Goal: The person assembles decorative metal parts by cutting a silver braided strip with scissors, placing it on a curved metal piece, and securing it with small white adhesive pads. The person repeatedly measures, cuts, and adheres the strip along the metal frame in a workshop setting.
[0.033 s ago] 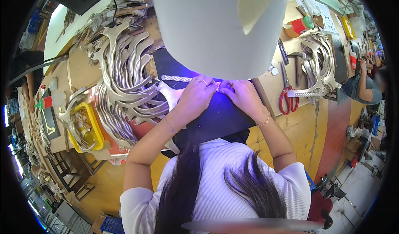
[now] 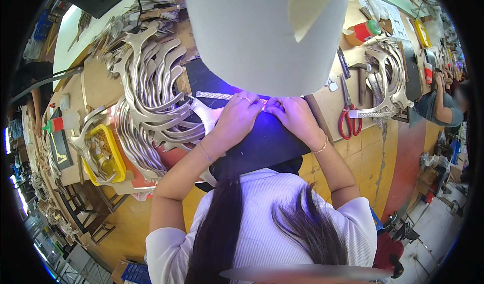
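Under the white lamp shade (image 2: 267, 42), my two hands work close together in violet light, above a black mat (image 2: 259, 145). My left hand (image 2: 238, 116) is closed on a silver braided strap (image 2: 214, 95), whose free end sticks out to the left. My right hand (image 2: 296, 116) pinches at the same strap's lit part, fingertips almost meeting the left ones. A smooth metallic, forked strap piece (image 2: 204, 113) lies beside my left wrist. The shade and my fingers hide part of the strap.
Stacked metallic strap pieces (image 2: 151, 92) crowd the left side, near a yellow tray (image 2: 121, 165). Red-handled scissors (image 2: 349, 117), a hammer (image 2: 361, 80) and another strap stack (image 2: 385, 75) lie right. A red-and-green bottle (image 2: 364, 31) stands behind. Another person (image 2: 436, 102) is at far right.
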### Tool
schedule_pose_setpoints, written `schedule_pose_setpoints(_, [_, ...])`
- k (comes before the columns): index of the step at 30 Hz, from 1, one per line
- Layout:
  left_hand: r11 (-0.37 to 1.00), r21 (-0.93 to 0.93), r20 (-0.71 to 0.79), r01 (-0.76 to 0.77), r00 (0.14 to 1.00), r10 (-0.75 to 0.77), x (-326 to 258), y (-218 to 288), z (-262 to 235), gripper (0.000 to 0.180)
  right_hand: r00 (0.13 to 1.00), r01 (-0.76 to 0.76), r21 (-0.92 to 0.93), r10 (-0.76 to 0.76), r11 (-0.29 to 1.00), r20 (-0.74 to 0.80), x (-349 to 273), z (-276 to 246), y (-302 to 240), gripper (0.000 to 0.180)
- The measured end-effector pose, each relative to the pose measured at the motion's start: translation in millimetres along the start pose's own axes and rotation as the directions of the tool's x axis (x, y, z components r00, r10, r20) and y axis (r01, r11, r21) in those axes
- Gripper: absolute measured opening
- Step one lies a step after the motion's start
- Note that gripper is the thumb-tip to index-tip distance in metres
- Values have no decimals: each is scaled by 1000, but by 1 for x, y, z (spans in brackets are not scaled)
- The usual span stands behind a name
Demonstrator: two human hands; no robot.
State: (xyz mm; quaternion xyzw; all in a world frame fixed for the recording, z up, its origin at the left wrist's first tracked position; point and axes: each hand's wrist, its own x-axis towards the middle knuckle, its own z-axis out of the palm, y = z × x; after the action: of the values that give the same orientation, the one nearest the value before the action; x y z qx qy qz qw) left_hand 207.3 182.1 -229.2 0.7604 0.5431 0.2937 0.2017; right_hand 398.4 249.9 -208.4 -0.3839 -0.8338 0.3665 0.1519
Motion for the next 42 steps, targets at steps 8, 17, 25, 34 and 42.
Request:
schedule_pose_setpoints(8, [999, 33, -34, 30, 999, -29, 4, -3, 6, 25, 998, -31, 2, 31, 1000, -49, 3, 3, 2, 16])
schedule_pose_setpoints(17, [1000, -15, 8, 22, 1000, -22, 7, -10, 7, 21, 998, -54, -26, 53, 998, -46, 2, 0, 0, 16])
schedule_pose_setpoints(25, [998, 1, 131, 61, 989, -61, 2, -12, 8, 26, 994, 12, -61, -19, 998, -106, 6, 3, 2, 17])
schedule_pose_setpoints(34, [989, 147, 50, -19, 999, 12, -3, -5, 8, 35, 993, -8, -76, -1, 997, -121, 4, 5, 0, 19])
schedule_pose_setpoints(42, [986, 163, 12, -24, 1000, 23, -3, -4, 9, 31, 967, 76, -176, -115, 981, -226, 0, 11, 2, 18])
